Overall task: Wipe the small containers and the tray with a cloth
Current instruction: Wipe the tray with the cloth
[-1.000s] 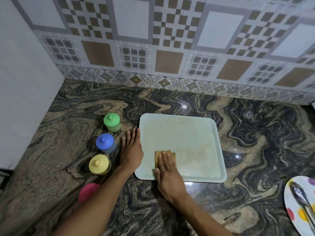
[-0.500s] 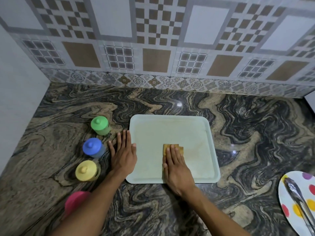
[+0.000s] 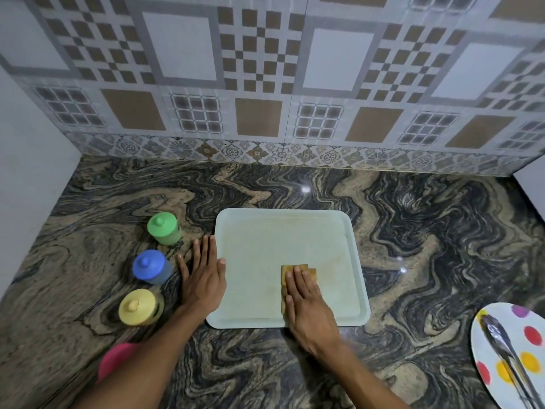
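Low in the frame's center, the right hand presses flat, fingers together, on a folded tan cloth inside the pale tray, while the left hand lies open and flat against the tray's left rim. A hard leftward stroke could shove the tray into the green, blue and yellow containers just beside it. Open counter lies right and above; a spotted plate sits lower right.

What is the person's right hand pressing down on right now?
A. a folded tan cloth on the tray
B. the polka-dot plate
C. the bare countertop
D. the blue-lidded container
A: the right hand lies flat on the folded tan cloth, which sits on the pale tray; the left hand rests at the tray's left edge.
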